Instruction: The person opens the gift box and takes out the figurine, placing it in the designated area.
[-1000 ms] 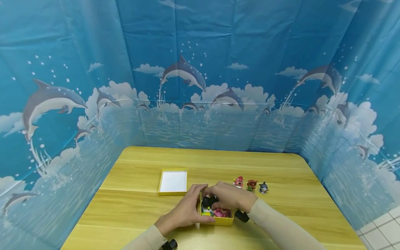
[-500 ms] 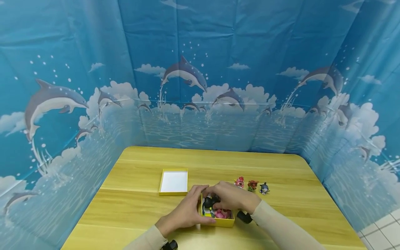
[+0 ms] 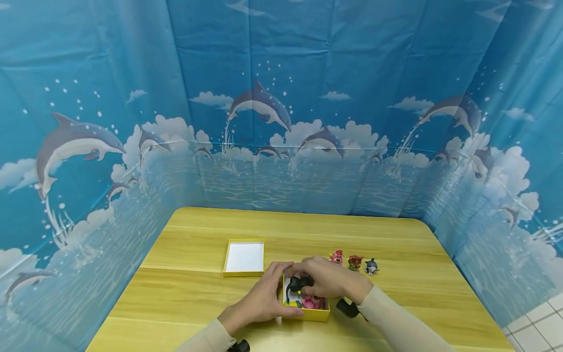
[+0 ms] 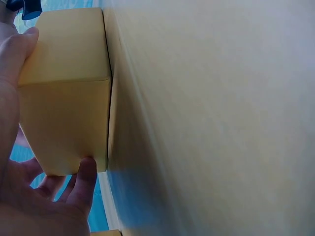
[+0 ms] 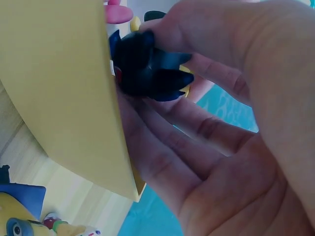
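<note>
The left hand (image 3: 257, 300) holds a yellow box (image 3: 315, 315) at its left side, thumb along the front wall. In the left wrist view its fingers (image 4: 84, 184) touch the box's outer wall (image 4: 64, 123). Reaching into the box, the right hand (image 3: 330, 278) pinches a black figure (image 3: 299, 283). The right wrist view shows thumb and fingers around this dark, spiky figure (image 5: 142, 69), just by the box wall (image 5: 64, 98). A pink figure (image 3: 310, 302) and something yellow and blue (image 3: 292, 304) lie inside; the right hand hides part of the interior.
A shallow yellow tray with a white inside (image 3: 244, 257) lies left of the box. Behind and right of the box stand a pink-red figure (image 3: 336, 257), a reddish-brown one (image 3: 355, 262) and a grey-blue one (image 3: 371, 266). A dolphin-print curtain (image 3: 281, 181) borders the table.
The right hand and the black figure have shifted slightly to the right inside the box, uncovering more of its white interior at the left. The left hand keeps its hold.
</note>
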{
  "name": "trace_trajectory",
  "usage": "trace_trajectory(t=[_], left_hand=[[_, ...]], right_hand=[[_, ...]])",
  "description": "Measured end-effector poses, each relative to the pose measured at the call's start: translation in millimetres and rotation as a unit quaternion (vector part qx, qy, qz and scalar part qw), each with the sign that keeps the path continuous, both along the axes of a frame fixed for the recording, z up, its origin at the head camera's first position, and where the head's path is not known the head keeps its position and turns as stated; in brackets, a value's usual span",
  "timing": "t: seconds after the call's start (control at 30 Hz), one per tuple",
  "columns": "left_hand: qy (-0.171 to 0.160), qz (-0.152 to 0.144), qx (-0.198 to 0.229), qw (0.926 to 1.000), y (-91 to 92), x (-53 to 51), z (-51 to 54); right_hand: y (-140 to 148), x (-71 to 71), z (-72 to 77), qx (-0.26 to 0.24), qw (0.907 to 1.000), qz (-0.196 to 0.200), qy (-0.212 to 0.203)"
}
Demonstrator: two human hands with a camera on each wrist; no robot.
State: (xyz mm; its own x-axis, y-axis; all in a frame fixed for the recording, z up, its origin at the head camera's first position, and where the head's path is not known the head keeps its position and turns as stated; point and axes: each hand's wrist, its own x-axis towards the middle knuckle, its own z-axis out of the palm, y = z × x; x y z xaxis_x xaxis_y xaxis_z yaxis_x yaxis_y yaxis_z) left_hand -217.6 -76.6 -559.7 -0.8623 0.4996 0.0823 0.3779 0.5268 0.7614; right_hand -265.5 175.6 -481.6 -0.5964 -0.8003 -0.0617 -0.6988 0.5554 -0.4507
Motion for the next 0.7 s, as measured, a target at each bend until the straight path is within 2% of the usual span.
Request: trace_trajectory(t=[0.5,0.7], left_hand=[[0.001,0.003,0.0,1.0,0.6,-2.4,-3.5],[0.003,0.005,-0.004,1.0,1.0,-1.8,-2.9]], right_hand=[[11,5.1,1.4,-0.038,0.9993,-0.005,-0.001],[15,9.1,2.8,-0.053,0.9984,-0.013,0.014]])
